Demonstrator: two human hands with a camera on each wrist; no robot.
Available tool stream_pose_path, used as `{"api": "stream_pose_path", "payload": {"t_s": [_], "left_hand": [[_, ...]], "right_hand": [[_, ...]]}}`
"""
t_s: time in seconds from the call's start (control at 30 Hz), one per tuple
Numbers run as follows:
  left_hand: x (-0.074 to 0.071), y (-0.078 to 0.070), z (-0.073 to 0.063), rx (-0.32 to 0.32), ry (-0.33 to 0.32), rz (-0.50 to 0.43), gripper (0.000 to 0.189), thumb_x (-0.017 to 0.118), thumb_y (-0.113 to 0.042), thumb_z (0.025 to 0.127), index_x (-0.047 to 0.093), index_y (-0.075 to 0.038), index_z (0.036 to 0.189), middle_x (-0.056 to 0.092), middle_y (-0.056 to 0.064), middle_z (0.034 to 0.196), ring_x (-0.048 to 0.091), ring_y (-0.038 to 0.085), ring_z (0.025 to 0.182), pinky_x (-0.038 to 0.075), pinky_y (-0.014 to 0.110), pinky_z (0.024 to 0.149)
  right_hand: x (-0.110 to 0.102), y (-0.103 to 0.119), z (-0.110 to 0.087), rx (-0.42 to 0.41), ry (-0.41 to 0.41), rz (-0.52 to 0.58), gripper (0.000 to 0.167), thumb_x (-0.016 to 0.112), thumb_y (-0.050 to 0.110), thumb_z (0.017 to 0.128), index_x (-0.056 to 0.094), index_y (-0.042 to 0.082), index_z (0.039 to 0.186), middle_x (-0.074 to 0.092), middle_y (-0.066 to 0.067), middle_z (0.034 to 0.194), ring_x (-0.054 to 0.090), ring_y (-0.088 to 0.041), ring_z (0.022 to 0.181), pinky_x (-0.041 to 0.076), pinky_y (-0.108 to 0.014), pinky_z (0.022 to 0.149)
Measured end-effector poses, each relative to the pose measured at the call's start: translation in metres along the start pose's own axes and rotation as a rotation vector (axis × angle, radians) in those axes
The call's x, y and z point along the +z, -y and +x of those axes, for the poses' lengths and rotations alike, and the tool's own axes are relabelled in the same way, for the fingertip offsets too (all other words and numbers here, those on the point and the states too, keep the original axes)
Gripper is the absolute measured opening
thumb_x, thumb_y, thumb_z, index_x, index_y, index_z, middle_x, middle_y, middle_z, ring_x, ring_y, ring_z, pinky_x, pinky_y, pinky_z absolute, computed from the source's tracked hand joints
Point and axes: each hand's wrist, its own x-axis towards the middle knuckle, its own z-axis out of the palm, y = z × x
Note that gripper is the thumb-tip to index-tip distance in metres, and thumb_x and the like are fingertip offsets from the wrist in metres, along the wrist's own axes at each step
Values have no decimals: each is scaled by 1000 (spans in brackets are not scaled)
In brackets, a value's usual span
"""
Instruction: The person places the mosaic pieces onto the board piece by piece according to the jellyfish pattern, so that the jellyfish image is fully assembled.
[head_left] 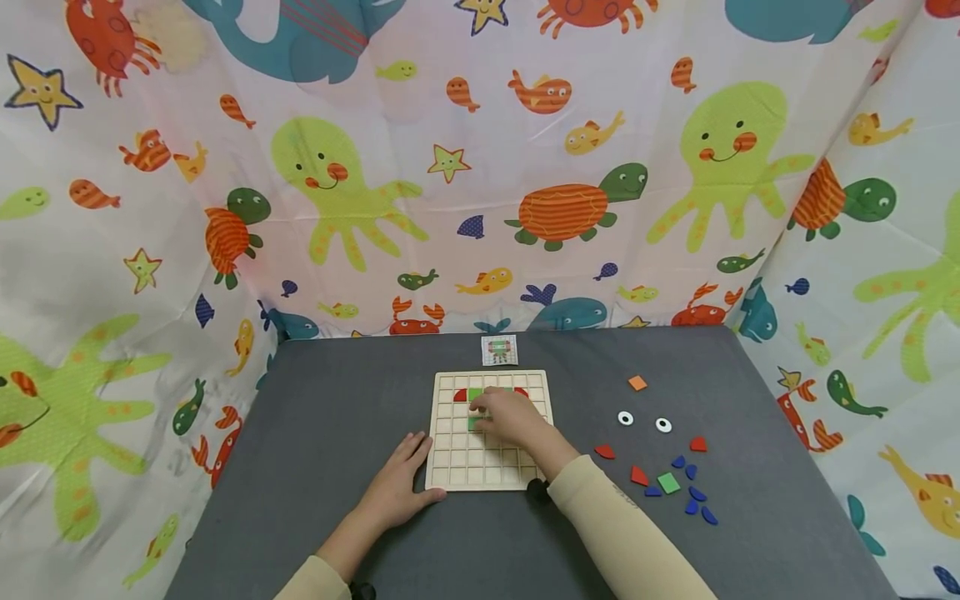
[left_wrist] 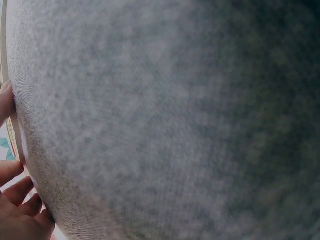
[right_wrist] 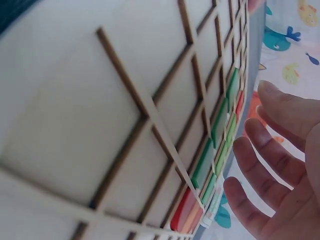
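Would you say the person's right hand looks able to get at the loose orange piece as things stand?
Probably yes: the right hand appears empty over the board, and nothing visible lies between the board and the loose orange piece.

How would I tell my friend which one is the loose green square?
On the dark gray table, find the wooden grid board. To its right in the head view, loose pieces lie scattered; low among them sits the green square. It's the only loose green one; its closest neighbours are a red piece and blue pieces.
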Motion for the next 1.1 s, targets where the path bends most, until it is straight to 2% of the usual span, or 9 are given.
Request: {"api": "stream_pose_path", "payload": {"t_s": [0.2, 0.33, 0.73, 1.1], "left_hand": [[-1, 0, -1, -14, 13, 0, 95, 80, -52, 82, 39, -9, 156, 32, 13, 164, 24, 35, 154, 37, 56, 113], [-1, 0, -1, -13, 10, -1, 95, 81, -51, 82, 39, -9, 156, 32, 14, 164, 24, 36, 153, 37, 56, 113], [1, 2, -1, 0, -2, 3, 96, 81, -51, 82, 39, -8, 156, 33, 13, 163, 24, 36, 153, 37, 56, 114], [1, -2, -1, -3, -3, -18, 95, 81, -49, 82, 39, -8, 156, 34, 13, 163, 24, 36, 154, 37, 57, 113]], "right_hand": [[-13, 0, -10, -1, -28, 76, 31, 74, 25, 94, 73, 13, 122, 71, -4, 111, 68, -21, 100, 55, -41, 85], [-22, -4, -21, 6, -61, 122, 31, 73, 25, 95, 72, 12, 123, 71, -5, 113, 67, -20, 98, 55, -40, 82], [-36, -29, -56, 44, -170, 134, 26, 76, 25, 92, 74, 16, 117, 72, -2, 106, 68, -18, 89, 54, -35, 73], [-37, -57, -84, 149, -183, 182, 28, 78, 18, 90, 74, 10, 117, 71, -2, 101, 62, -12, 82, 52, -35, 72]]}}
